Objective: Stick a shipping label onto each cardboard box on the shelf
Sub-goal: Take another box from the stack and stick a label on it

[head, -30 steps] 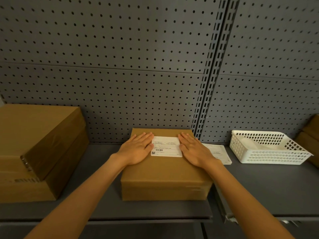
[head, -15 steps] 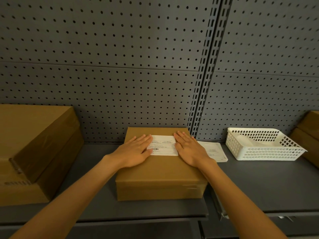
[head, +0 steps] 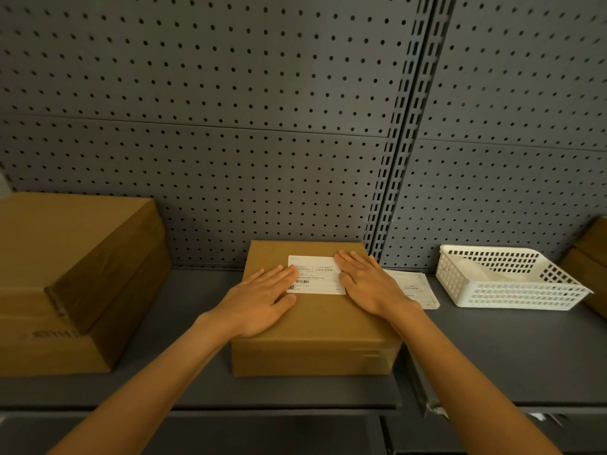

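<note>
Left hand (head: 262,300) and right hand (head: 368,284): both flat, fingers straight, palms down on top of the middle cardboard box (head: 315,326), gripping nothing. Fingertips overlap the left and right edges of the shipping label (head: 317,274). Label is white, rectangular, printed text plus barcode, lying flat on the box's far half. Box sits on grey shelf (head: 492,356). Spare label sheet (head: 412,289) just right of it, white basket (head: 505,280) further right, stacked boxes (head: 72,277) at left.

Grey pegboard wall (head: 230,93), slotted upright (head: 404,142), dim light.
</note>
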Demonstrator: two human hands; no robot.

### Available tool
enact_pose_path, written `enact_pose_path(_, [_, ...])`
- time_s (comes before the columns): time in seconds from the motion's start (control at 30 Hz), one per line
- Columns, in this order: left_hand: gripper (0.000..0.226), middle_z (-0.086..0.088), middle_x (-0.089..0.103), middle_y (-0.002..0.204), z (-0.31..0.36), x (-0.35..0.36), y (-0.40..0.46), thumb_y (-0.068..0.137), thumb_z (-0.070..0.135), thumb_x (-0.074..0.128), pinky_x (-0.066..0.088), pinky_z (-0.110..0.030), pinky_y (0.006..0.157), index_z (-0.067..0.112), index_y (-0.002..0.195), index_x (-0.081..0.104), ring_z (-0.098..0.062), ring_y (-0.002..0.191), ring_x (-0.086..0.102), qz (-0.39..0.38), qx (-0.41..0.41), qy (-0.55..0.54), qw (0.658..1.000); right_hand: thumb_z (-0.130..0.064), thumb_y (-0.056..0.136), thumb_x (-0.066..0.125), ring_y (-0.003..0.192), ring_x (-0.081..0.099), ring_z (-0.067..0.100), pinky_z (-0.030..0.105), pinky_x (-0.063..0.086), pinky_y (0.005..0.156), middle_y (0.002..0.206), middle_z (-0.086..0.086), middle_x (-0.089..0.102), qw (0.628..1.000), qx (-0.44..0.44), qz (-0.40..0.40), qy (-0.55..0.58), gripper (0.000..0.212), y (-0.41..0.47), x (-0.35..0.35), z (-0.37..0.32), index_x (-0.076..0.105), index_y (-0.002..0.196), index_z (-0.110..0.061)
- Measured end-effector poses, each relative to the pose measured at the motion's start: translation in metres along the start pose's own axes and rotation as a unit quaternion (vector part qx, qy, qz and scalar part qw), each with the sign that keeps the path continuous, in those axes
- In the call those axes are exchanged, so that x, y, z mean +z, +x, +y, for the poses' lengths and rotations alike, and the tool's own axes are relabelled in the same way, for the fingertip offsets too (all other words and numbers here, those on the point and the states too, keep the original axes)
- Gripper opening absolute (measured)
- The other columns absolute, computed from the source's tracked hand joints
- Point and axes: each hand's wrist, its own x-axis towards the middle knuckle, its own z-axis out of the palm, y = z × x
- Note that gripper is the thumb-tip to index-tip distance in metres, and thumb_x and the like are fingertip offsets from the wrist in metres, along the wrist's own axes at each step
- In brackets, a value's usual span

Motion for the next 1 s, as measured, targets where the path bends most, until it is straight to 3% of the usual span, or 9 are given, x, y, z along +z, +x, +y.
enact_pose_path(0.4, [0.053,0.016,-0.006,0.157,0.001,0.003,0.001,0.1,0.047,0.009,-0.004,-0.026,0.119,0.031,0.149,-0.004,0.001,0.143,-0.007,0.009,-0.01,0.002,1.0,-0.031,0.104,0.024,0.146,0.002,0.005,0.019,-0.009,0.111,0.159,-0.009,0.012,0.998,-0.047,0.007,0.037,0.05,-0.068,0.005,-0.015,0.015,0.152,-0.023])
enact_pose_path(0.53, [0.053,0.015,-0.006,0.157,0.0,0.003,0.001,0.101,0.046,0.01,-0.005,-0.025,0.118,0.03,0.15,-0.004,0.002,0.142,-0.008,0.008,-0.005,-0.003,1.0,-0.033,0.104,0.022,0.147,0.003,0.006,0.021,-0.007,0.112,0.159,-0.007,0.014,0.999,-0.042,0.017,0.015,0.049,-0.066,0.001,-0.025,0.018,0.152,-0.022])
enact_pose_path(0.73, [0.051,0.014,-0.007,0.157,0.0,0.001,0.0,0.102,0.039,0.011,-0.006,-0.024,0.118,0.029,0.15,-0.004,0.003,0.142,-0.009,0.002,0.001,-0.001,1.0,-0.035,0.103,0.02,0.146,0.001,0.005,0.023,-0.005,0.116,0.16,-0.006,0.01,0.994,-0.109,0.012,0.004,0.053,-0.061,0.015,-0.067,0.01,0.153,-0.021])
enact_pose_path(1.0, [0.052,0.015,-0.008,0.157,-0.004,0.001,0.0,0.102,0.04,0.011,-0.006,-0.026,0.118,0.029,0.15,-0.005,0.003,0.142,-0.009,-0.006,0.005,-0.001,1.0,-0.032,0.104,0.019,0.145,0.008,0.002,0.019,-0.005,0.113,0.159,-0.007,0.017,0.997,-0.056,0.051,-0.014,0.05,-0.075,0.009,-0.039,0.017,0.152,-0.021])
